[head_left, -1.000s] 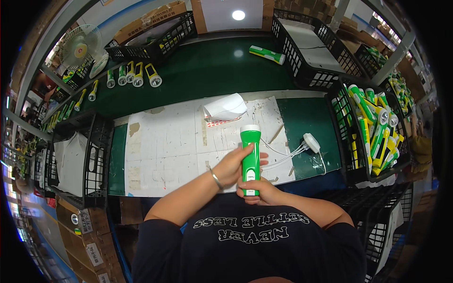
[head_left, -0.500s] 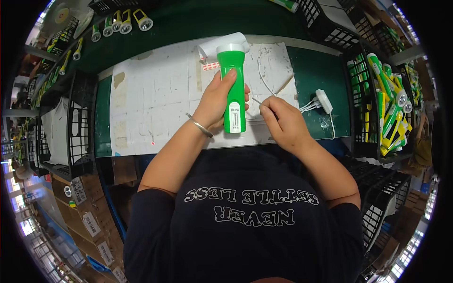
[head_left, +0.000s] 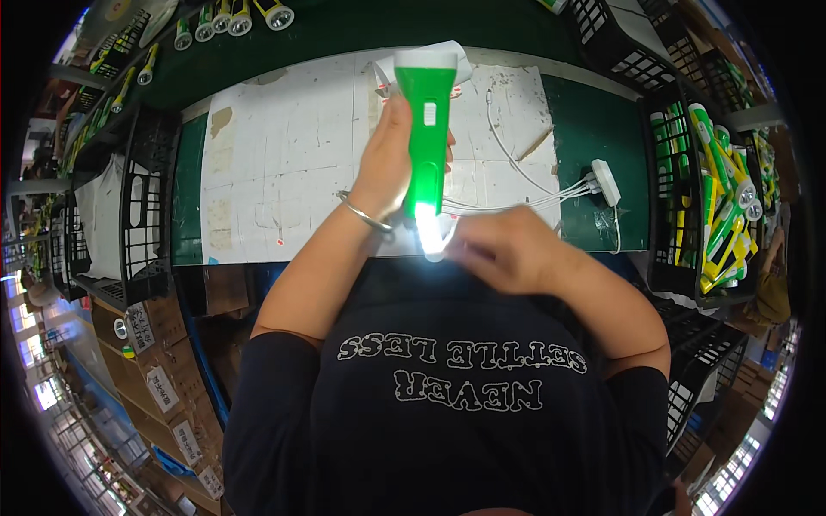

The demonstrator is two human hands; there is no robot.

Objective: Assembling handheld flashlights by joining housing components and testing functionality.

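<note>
A green flashlight with a white head rim and a white slide switch is held upright over the bench, head end away from me. My left hand is wrapped round its body from the left. Bright white light shines from the lower tail end of the flashlight. Close to that lit end, my right hand is blurred by motion, its fingers drawn together in a pinch. What lies between them is too smeared to make out. Behind the flashlight head lies a curled white paper sheet.
A white power strip with white cables lies right on the white board. Black crates flank the bench; the right crate holds several green and yellow flashlights. More flashlights stand at the back left.
My left hand has turned the flashlight so its switch side shows, and the tail end is now lit. My right hand has moved down and left to the tail, from holding a thin rod-like tip.
</note>
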